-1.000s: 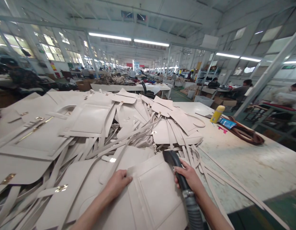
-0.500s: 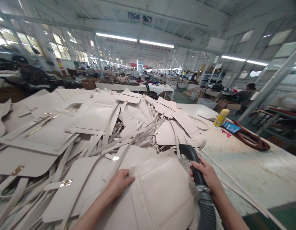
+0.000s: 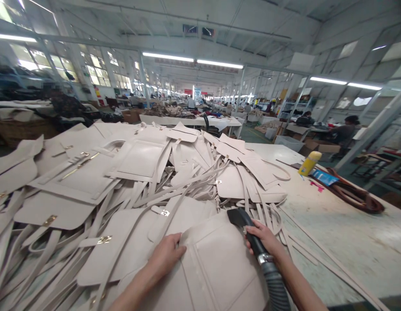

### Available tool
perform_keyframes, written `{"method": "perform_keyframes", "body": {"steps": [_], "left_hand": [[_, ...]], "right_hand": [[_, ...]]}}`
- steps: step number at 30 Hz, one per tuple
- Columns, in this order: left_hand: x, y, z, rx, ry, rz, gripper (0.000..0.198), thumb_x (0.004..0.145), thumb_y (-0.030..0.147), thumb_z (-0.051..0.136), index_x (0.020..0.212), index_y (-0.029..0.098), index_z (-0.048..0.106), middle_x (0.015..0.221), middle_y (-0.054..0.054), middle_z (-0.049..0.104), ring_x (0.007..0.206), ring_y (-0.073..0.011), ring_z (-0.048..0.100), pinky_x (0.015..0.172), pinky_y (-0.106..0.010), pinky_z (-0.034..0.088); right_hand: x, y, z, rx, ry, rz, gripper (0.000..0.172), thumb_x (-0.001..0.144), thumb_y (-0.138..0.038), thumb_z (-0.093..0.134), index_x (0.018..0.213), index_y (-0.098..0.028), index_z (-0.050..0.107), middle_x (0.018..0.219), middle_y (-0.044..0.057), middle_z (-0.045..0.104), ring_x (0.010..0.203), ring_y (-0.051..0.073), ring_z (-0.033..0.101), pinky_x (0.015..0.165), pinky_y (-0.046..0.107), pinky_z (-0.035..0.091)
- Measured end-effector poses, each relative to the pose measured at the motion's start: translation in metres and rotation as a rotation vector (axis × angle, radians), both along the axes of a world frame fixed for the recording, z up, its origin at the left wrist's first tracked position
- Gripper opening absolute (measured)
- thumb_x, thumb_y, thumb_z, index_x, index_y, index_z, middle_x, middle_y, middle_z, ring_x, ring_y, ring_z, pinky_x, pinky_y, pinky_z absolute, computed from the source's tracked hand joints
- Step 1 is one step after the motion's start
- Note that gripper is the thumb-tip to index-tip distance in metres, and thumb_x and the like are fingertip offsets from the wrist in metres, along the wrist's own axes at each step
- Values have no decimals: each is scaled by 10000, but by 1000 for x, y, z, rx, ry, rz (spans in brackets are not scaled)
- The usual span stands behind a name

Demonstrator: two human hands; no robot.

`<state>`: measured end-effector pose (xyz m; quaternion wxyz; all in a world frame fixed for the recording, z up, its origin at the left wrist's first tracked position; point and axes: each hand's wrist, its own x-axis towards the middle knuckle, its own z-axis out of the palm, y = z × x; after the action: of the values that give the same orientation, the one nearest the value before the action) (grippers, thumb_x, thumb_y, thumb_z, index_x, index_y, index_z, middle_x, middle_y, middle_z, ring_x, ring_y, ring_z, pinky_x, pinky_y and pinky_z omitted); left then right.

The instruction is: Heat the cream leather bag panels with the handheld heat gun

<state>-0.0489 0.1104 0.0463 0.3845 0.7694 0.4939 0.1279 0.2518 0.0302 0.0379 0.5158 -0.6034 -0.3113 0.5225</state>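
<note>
A cream leather bag (image 3: pixel 216 263) lies on top of the pile right in front of me. My left hand (image 3: pixel 166 257) presses on its upper left edge with the fingers curled over the rim. My right hand (image 3: pixel 263 237) is wrapped round a black vacuum nozzle (image 3: pixel 242 220) on a grey ribbed hose (image 3: pixel 275 285). The nozzle mouth rests at the bag's upper right corner. Many more cream bags and straps (image 3: pixel 122 172) are heaped across the table.
The white worktable (image 3: pixel 343 242) stretches to the right, with a yellow bottle (image 3: pixel 310 163), a blue packet (image 3: pixel 323 177) and a brown strap (image 3: pixel 356 196) on it. Loose cream strips trail along its front edge. Other people sit at benches far right and behind.
My right hand has drawn the nozzle left and down onto the bag's upper right corner. The view has shifted slightly. My left hand stays on the bag.
</note>
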Motion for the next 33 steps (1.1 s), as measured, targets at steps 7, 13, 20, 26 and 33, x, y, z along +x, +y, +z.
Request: {"method": "perform_keyframes", "body": {"steps": [7,13,20,26,33], "left_hand": [[-24,-25,-12,-72,-224,5,272,728,214,462,937,156,626,887,-5,655,884,-216,572,787,-249,413],[-31,-27,-11,15,-152,104,263,746,280,478,955,187,607,867,-2,651,850,-210,578,737,-243,420],[-11,-31,-22,435,261,208,79,786,224,461,775,200,536,725,5,589,712,-159,550,613,-232,345],[-11,-38,-41,633,483,-27,139,827,170,446,749,195,559,754,-21,555,682,-161,514,597,-258,329],[-16,-41,-44,517,325,-90,179,825,165,433,743,184,591,791,-26,544,689,-138,518,604,-244,354]], "right_hand": [[-10,37,-1,-11,-45,7,356,871,-236,524,1202,-160,416,607,-52,569,382,85,540,326,182,459],[-10,13,15,147,-78,-201,668,736,-318,647,1285,-172,295,589,-40,599,448,143,581,386,243,504],[-54,-58,44,79,-106,-89,803,666,-386,698,1319,-201,269,527,-30,613,411,162,540,372,241,451],[-116,-81,23,47,118,253,843,593,-319,696,1308,-143,286,765,22,624,449,111,485,410,218,368],[-131,-76,4,2,30,432,815,541,-191,559,1310,-68,321,692,10,564,504,115,388,439,221,238]]}}
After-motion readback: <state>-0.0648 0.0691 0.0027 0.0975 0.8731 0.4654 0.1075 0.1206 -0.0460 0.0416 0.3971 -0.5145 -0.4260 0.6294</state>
